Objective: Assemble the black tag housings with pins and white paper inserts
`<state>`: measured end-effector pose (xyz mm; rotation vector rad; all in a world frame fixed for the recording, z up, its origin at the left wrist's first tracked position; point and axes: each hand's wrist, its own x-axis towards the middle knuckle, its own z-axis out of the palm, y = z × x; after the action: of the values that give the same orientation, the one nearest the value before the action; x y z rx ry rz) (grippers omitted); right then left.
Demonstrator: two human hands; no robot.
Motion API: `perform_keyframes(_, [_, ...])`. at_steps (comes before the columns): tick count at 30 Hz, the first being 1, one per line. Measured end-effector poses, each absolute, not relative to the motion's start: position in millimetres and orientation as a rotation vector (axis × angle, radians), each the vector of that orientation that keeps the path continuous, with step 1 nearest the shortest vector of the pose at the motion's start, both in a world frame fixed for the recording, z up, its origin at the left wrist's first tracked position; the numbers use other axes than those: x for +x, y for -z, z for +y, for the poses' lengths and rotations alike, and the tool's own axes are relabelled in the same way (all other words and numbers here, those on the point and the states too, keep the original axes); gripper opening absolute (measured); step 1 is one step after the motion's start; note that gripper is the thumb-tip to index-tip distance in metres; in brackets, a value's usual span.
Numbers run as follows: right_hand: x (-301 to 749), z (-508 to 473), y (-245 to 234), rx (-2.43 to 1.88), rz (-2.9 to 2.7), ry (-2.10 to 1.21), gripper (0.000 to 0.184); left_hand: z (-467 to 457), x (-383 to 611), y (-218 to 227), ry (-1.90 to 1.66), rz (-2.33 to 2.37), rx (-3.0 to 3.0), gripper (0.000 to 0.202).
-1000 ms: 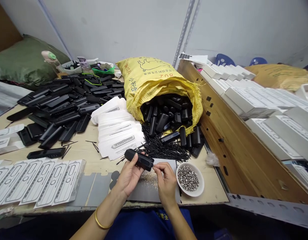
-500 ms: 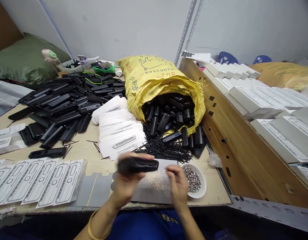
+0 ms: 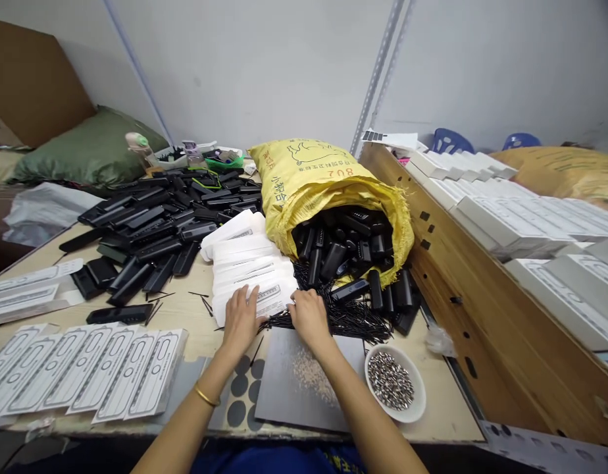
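Note:
My left hand lies with its fingers spread over the near end of a stack of white flattened cartons, printed with a long device outline. At the stack's right near corner, my right hand has its fingers curled at the edge of the top carton. Under my right wrist is a grey metal plate with small pale granules scattered on it. A white bowl full of small shiny metal pieces stands right of the plate. Thin black sticks lie just beyond it.
A yellow woven sack lies open, spilling black handles. More black handles are heaped at left. Made-up white boxes line the near left edge. A wooden board borders the right, with stacked white boxes beyond.
The black handle that was in my left hand is gone from it. Both hands have moved forward from above the plate to the flattened cartons. The camera view has shifted slightly.

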<state>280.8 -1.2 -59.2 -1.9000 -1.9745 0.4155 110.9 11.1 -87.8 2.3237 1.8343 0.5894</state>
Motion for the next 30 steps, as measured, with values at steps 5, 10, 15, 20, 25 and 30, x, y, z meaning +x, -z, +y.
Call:
perform_keyframes(5, [258.8,36.0,85.6,-2.082,-1.864,-0.439,0.025,18.5,85.3,111.6,-0.483,1.982,2.457,0.064])
perform_keyframes(10, [282.9,54.5,69.7,-1.957,-1.873,-0.522,0.005,27.7,90.2,85.9,-0.594,1.913,2.325,0.056])
perform_keyframes(15, [312.2,54.1,28.6,-1.593,-1.955,-0.498,0.006,25.5,100.6,24.4,-0.610,1.172,1.790,0.043])
perform_keyframes(20, [341.3,48.5,12.9,-1.007,-1.832,-0.911,0.016,2.3,131.7,26.1,-0.555,0.655,0.733,0.048])
perform_keyframes(25, [345.8,38.3,26.9,-0.844,-1.373,-1.189,0.023,-8.9,156.2,40.1,-0.688,0.683,0.583,0.055])
perform_keyframes(30, [319.2,20.0,49.5,-1.170,-1.162,-0.910,0.025,-9.8,174.8,26.9,-0.768,0.764,0.795,0.081])
